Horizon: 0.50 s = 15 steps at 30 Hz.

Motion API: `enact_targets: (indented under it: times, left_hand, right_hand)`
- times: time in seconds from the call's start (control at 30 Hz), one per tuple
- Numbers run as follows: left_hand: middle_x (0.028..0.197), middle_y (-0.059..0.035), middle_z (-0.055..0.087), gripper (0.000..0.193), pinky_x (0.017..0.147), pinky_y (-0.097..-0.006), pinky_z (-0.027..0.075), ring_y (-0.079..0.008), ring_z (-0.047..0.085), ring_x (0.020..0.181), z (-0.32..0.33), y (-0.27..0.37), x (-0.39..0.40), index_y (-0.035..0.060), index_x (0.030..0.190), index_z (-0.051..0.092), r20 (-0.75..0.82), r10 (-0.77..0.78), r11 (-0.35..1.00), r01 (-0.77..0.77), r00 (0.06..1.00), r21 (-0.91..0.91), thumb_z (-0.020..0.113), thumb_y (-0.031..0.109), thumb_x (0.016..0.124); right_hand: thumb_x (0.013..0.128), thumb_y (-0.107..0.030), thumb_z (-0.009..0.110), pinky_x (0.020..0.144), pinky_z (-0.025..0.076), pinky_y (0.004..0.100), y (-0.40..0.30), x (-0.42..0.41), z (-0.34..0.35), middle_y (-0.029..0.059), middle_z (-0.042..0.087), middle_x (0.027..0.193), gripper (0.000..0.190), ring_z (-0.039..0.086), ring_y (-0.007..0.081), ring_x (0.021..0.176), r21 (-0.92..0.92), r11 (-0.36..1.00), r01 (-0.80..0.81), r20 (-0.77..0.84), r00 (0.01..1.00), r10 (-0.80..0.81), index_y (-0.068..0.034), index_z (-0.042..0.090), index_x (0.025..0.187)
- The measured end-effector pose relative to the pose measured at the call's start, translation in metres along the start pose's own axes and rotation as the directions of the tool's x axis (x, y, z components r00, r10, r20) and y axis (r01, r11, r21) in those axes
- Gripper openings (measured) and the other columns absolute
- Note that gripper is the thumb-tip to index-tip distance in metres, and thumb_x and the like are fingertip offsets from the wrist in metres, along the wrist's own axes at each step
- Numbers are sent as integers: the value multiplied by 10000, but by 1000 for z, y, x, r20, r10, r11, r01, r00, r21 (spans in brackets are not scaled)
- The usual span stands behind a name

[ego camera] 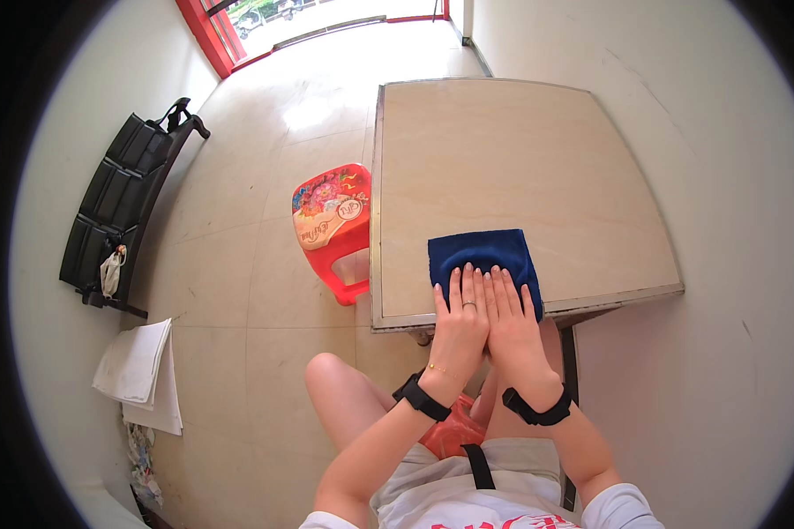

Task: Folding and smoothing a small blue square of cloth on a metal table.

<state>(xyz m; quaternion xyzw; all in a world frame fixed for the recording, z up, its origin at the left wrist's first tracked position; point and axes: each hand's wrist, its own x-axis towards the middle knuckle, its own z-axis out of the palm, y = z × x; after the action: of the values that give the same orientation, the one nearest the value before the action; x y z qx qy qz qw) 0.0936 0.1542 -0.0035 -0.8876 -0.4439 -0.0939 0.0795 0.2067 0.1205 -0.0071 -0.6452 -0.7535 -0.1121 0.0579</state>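
A square dark blue cloth [483, 246] lies near the front edge of a beige-topped table [496, 159], with a soft fold arching across it. Flat on the cloth, my left hand [462, 314] points its fingers away from me; a ring and a thin bracelet are on it. Beside it, touching along the thumb side, my right hand [511, 317] also rests palm down on the cloth. Neither hand grips the fabric; both press it from above. The part of the cloth under my palms is hidden. Black bands are strapped around both wrists.
A red plastic stool [331, 218] with a floral seat stands against the table's left side. Along the left wall are a black bench [122, 178] with a white bag [111, 271] and white boards [139, 367]. The right wall [714, 165] borders the table. A red-framed doorway opens ahead.
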Motion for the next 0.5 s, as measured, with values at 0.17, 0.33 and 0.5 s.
enact_targets:
  times: [0.17, 0.33, 0.5]
  left_hand:
    - [1503, -262, 371, 820, 1112, -537, 327, -396, 350, 1409, -6, 3, -22, -79, 1455, 355, 36, -2, 1000, 2, 999, -3, 651, 201, 743]
    - [1505, -242, 382, 690, 1114, -525, 331, -371, 361, 1408, -7, 4, -39, -69, 1444, 384, 19, -9, 1000, 9, 1000, -1, 575, 161, 822]
    - [1509, -230, 382, 729, 1117, -522, 330, -346, 365, 1410, -3, -17, -30, -64, 1442, 388, 7, 80, 997, -80, 997, 1, 605, 191, 795]
  right_hand:
    - [827, -251, 571, 1184, 197, 494, -11, -18, -5, 198, 332, 1536, 759, 272, 303, 1460, -1, 1000, 26, 18, 999, -26, 39, 320, 1482]
    - [862, -215, 534, 1172, 218, 499, -26, -31, -3, 197, 350, 1526, 694, 283, 312, 1454, 68, 998, -8, 19, 1000, 7, 25, 336, 1482]
    - [855, -217, 542, 1162, 250, 477, -37, -21, -4, 226, 369, 1504, 694, 311, 337, 1432, -35, 997, -65, 26, 997, 66, 52, 348, 1465]
